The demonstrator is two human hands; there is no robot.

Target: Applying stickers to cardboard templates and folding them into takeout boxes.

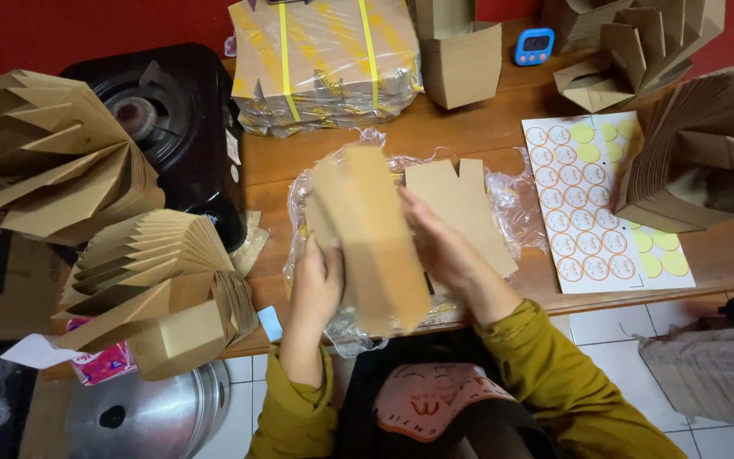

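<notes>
Wooden worktop (469, 127) against red wall, crowded with folded box stacks. Item: flat brown cardboard box (371, 242), centre frame, blurred, held between both hands; long axis runs upper left to lower right. Left hand (316, 285) clasps its lower left edge; right hand (439, 242) presses flat, fingers extended, on its right side. Plastic wrap (511, 195) beneath.

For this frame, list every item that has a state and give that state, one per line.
Kraft box blank: partly folded, held in both hands, motion-blurred.
Left hand: gripping the blank's lower left edge.
Right hand: pressed on the blank's right side.
Flat blanks: unfolded, lying on clear plastic wrap.
Strapped bundle: wrapped, tied with yellow straps.
Sticker sheet: partly used.
Nested boxes: folded, stacked sideways.
</notes>
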